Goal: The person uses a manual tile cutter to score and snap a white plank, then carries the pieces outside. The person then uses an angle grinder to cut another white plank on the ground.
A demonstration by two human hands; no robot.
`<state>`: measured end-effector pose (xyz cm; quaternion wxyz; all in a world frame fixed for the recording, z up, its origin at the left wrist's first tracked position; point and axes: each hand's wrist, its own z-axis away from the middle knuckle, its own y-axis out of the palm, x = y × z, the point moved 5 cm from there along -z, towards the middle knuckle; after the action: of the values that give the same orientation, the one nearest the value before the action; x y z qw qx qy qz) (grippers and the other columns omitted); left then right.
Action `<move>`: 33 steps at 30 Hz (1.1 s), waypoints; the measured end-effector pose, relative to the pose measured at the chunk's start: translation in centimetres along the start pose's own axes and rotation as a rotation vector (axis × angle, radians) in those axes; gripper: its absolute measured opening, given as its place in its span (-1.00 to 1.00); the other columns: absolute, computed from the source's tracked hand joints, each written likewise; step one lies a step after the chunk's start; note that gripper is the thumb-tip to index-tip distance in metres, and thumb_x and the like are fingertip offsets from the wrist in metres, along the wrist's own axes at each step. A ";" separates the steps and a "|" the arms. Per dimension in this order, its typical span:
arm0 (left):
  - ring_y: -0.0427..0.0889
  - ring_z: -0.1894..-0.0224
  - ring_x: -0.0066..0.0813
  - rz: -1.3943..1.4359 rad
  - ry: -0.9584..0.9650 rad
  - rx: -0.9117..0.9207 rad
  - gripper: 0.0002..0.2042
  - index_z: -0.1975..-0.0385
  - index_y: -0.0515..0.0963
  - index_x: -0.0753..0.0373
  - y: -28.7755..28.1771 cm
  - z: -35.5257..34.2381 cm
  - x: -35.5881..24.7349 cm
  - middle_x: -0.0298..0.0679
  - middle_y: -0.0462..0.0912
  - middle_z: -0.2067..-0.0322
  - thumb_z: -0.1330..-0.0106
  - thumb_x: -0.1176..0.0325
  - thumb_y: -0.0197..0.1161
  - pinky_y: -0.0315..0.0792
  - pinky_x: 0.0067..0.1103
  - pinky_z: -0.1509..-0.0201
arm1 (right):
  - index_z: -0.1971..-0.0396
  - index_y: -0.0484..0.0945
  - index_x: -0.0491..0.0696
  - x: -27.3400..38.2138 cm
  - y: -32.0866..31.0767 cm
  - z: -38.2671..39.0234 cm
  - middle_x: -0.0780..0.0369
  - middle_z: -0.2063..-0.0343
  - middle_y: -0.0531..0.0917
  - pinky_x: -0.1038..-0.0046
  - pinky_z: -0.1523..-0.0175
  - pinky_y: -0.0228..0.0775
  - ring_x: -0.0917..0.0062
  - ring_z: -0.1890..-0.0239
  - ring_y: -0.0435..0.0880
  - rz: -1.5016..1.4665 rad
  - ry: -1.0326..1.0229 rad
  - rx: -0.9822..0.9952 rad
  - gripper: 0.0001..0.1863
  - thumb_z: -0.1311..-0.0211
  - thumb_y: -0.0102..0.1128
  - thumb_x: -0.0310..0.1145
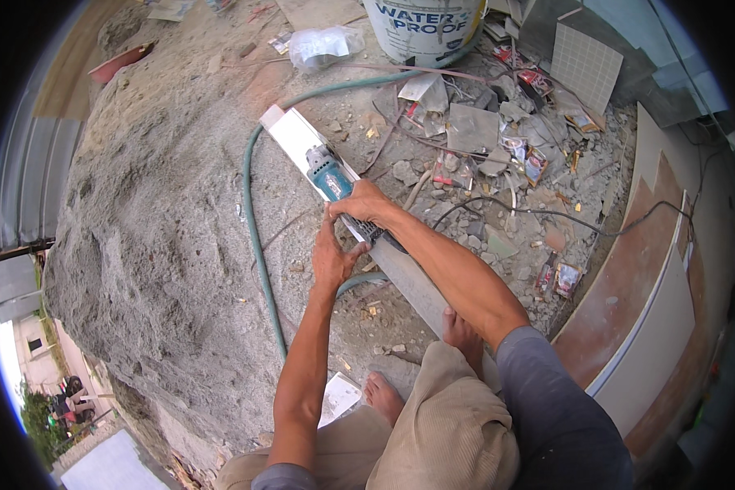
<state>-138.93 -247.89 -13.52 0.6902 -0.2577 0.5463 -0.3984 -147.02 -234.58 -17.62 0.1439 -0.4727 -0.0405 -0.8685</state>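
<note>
A teal and grey angle grinder [329,176] lies along a narrow white strip [290,131], its grey head toward the strip's far end. My right hand [366,202] is wrapped over the grinder's body from the right. At the grinder's left and rear is my left hand [331,257], its fingers along the side and its thumb by the tail end; its exact contact is partly hidden. Under the tool, a long grey plank [420,286] runs back toward me. One of my bare feet [459,333] rests on the plank; the other [381,396] is left of it.
A green hose [257,233] curves left of the work, beside a grey sand heap [139,245]. Rubble and wrappers [498,163] cover the right, crossed by a black cable [547,212]. A white bucket [425,33] stands beyond; large boards [645,327] lie at right.
</note>
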 end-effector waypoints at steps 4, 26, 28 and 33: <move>0.48 -0.31 0.10 -0.033 0.026 -0.017 0.24 -0.57 -0.03 0.16 0.1 0.1 0.4 0.07 0.44 -0.34 0.13 0.16 0.70 0.43 -0.20 -0.32 | 0.38 0.72 -0.30 0.4 -0.1 0.9 0.01 0.34 0.74 0.38 0.22 0.54 0.34 0.32 0.74 0.026 0.030 0.028 -0.44 0.28 0.60 -0.10; 0.38 -0.41 0.05 -0.010 0.096 -0.024 0.22 -0.57 -0.05 0.17 0.3 -0.1 0.2 0.05 0.33 -0.43 0.09 0.17 0.68 0.35 -0.23 -0.43 | 0.46 0.72 -0.18 -2.0 -0.2 2.5 0.14 0.48 0.70 0.41 0.34 0.46 0.49 0.47 0.64 0.000 0.046 0.013 -0.64 0.24 0.53 -0.24; 0.39 -0.40 0.05 -0.029 0.129 -0.046 0.23 -0.57 -0.06 0.16 0.3 -0.1 0.1 0.05 0.36 -0.41 0.10 0.18 0.69 0.35 -0.22 -0.43 | 0.46 0.71 -0.19 -2.3 -0.2 2.4 0.14 0.48 0.70 0.42 0.35 0.46 0.48 0.47 0.65 0.003 0.032 0.009 -0.64 0.25 0.53 -0.23; 0.41 -0.39 0.06 0.022 0.043 0.002 0.26 -0.58 -0.09 0.13 0.2 0.0 -0.1 0.03 0.41 -0.38 0.11 0.20 0.70 0.36 -0.21 -0.41 | 0.44 0.71 -0.20 -2.4 -0.6 3.4 0.13 0.48 0.70 0.39 0.33 0.48 0.46 0.45 0.66 0.018 0.057 0.009 -0.60 0.26 0.53 -0.20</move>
<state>-138.87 -247.67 -13.59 0.6829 -0.2422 0.5636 -0.3967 -143.16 -232.80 -17.72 0.1549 -0.4475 -0.0362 -0.8800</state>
